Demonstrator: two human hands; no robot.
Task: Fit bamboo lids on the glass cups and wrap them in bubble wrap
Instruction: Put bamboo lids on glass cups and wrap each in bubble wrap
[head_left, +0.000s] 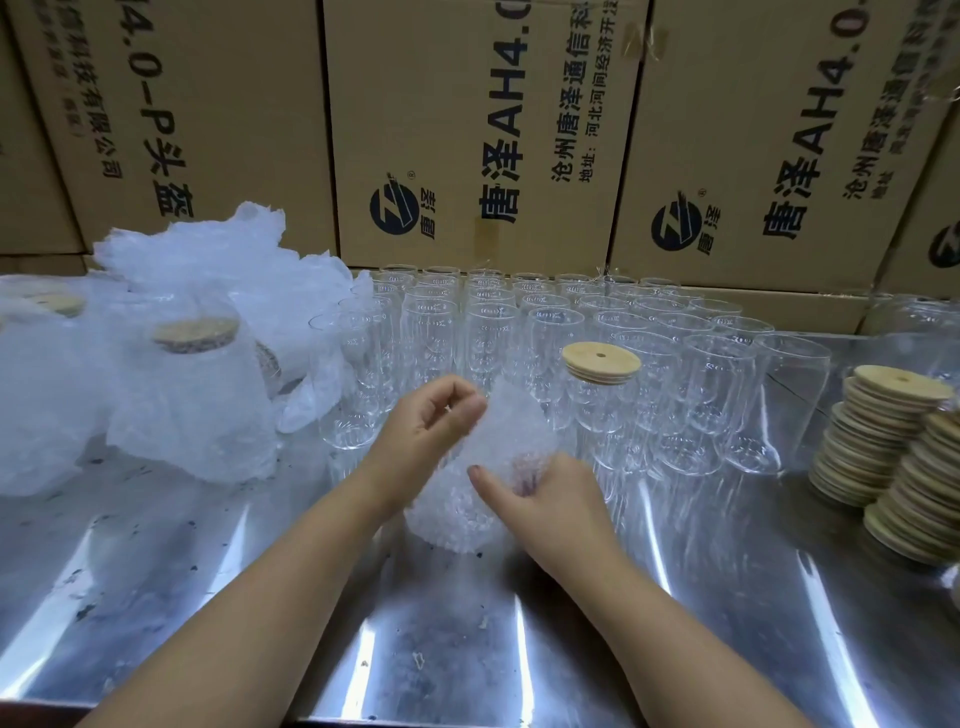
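Landmark: lidded cup (602, 410), a clear glass cup capped with a round pale bamboo lid (601, 360), standing in the front row of cups on the shiny steel table (467, 649).
Surroundings: rows of empty clear glass cups (488, 322) stand behind the lidded cup and on both its sides. Leaning stacks of round bamboo lids (893, 452) stand well to its right. White bubble-wrapped cups (192, 405), with lids showing at their tops, stand well to its left. Brown printed cardboard boxes (467, 130) form a wall behind it.
In the way: crumpled clear bubble wrap sheet (467, 514) is held in front of and to the left of the lidded cup, veiling the lower parts of the cups behind it.
Left hand (426, 426): left of the lidded cup; the thumb and curled fingertips pinch the sheet's upper edge.
Right hand (545, 499): in front of the lidded cup; the thumb lies straight on the sheet and the other fingers curl behind it, gripping it.
Hard to tell: whether a cup sits inside the bubble wrap sheet cannot be told. The right fingers show only dimly through the plastic.
Cut off: the lid stacks and boxes run past the right edge, and both forearms leave at the bottom.
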